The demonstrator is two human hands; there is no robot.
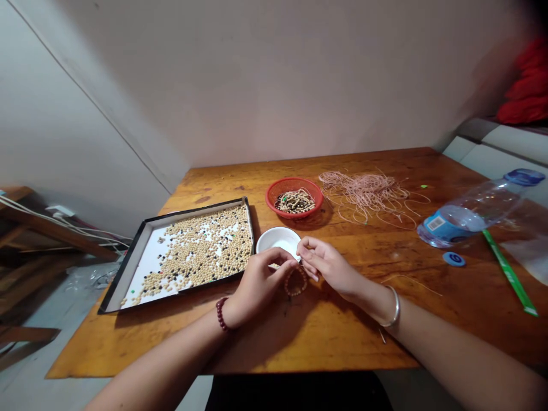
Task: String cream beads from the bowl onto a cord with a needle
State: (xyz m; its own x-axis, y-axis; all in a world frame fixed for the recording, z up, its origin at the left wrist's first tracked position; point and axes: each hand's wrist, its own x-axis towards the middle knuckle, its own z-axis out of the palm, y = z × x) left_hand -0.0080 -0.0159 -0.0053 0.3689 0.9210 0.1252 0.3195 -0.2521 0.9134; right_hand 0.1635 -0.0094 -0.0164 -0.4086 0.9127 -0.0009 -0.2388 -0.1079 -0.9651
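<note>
Both hands are together over the wooden table (325, 337), just near of a white bowl (278, 235). L hand (260, 288) and R hand (329, 265) almost meet at the fingertips. A loop of strung beads (295, 282) hangs btwn them, right at the bowl's near edge, but the fingers (314, 257) hide which hand has the grip. Dark red bead bracelet (221, 314) on L wrist, silver bangle (391, 308) on R.

Left of the hands, a black-rimmed tray (197, 210) lined w/ white paper (148, 268) holds loose pale beads (205, 245) w/ some dark ones mixed in — thickest toward the far right, thinner near left. Bowl's inside looks mostly white; can't make out anything in it. Far of it, a red mesh basket (295, 181) holds a pile of strung beads (295, 201).

Right of the basket, a tangle of pinkish cord (363, 194) lies on the table. Further right: clear plastic water bottle (471, 208) on its side w/ blue cap (524, 177), a round blue lid (454, 259), a green strip (509, 273).
</note>
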